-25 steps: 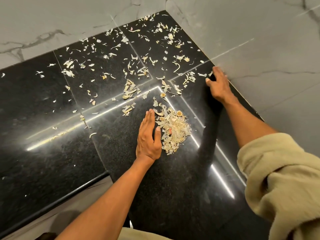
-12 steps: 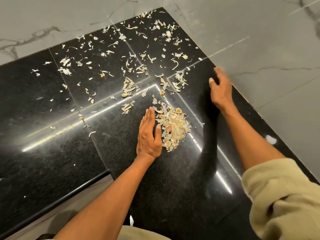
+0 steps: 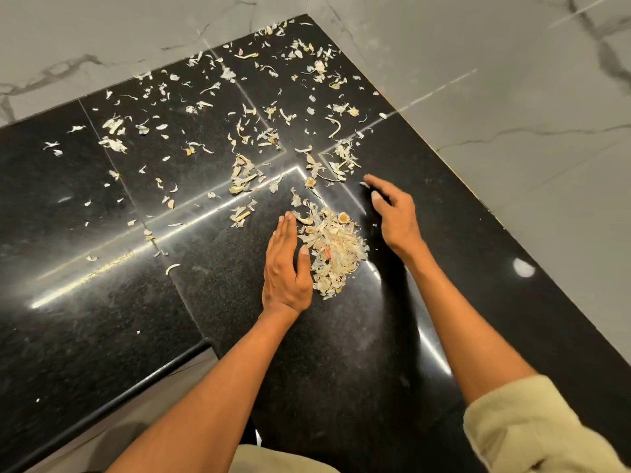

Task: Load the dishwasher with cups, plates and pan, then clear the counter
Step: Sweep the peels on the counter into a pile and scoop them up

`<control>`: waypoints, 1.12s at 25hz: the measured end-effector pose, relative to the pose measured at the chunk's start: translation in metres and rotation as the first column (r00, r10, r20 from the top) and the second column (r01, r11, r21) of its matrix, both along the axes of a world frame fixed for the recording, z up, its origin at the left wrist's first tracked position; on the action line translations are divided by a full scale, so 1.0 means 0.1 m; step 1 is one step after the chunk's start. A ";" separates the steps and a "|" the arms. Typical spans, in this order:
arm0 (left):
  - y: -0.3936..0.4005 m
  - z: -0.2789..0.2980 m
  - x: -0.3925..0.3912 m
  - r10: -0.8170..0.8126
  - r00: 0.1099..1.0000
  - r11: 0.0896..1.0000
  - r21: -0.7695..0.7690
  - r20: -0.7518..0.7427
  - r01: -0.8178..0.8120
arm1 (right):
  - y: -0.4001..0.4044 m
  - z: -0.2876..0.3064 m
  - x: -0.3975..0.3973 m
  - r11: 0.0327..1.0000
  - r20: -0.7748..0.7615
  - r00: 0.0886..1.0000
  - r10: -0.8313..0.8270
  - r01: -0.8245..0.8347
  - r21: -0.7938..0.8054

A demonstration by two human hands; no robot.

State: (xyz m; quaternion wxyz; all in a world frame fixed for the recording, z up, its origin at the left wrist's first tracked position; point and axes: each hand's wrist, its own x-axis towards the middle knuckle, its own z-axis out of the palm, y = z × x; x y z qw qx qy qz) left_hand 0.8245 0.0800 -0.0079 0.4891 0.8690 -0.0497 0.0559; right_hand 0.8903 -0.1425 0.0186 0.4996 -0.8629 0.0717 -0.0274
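Right hand (image 3: 396,216) pulled in from wall edge, now just right of peel pile (image 3: 333,250), fingers loose, holding nothing; left hand (image 3: 285,264) flat, edge-on against pile on black counter (image 3: 102,302); loose peels (image 3: 239,131) scattered behind

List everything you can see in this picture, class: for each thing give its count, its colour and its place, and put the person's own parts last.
heap of pale papery garlic peels: one, cream and off-white, on the counter between the two hands.
scattered loose peel scraps: too many to count, cream, spread across the counter's far half up to the corner.
polished black speckled stone counter: one, black, fills most of the view.
grey-veined marble wall tiles: white and grey, behind and to the right of the counter.
left hand: one, fingers straight, on edge against the heap's left side.
right hand: one, fingers relaxed, at the heap's right.
rolled beige sleeve: one, beige, on the right forearm.
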 end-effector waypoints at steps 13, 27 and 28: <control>0.00 0.02 -0.01 -0.017 1.000 1.000 -0.009 -0.014 0.017 | -0.79 -0.11 -0.87 0.871 0.017 0.915 -0.402 0.388 -0.302; 0.00 0.02 -0.01 -0.028 0.999 1.000 -0.013 -0.019 0.027 | -0.96 0.01 -1.18 0.814 0.006 0.889 -0.459 0.423 -0.398; 0.00 0.02 -0.01 -0.027 0.999 1.000 -0.011 -0.019 0.027 | -0.95 0.01 -1.20 0.829 0.046 0.912 -0.407 0.390 -0.400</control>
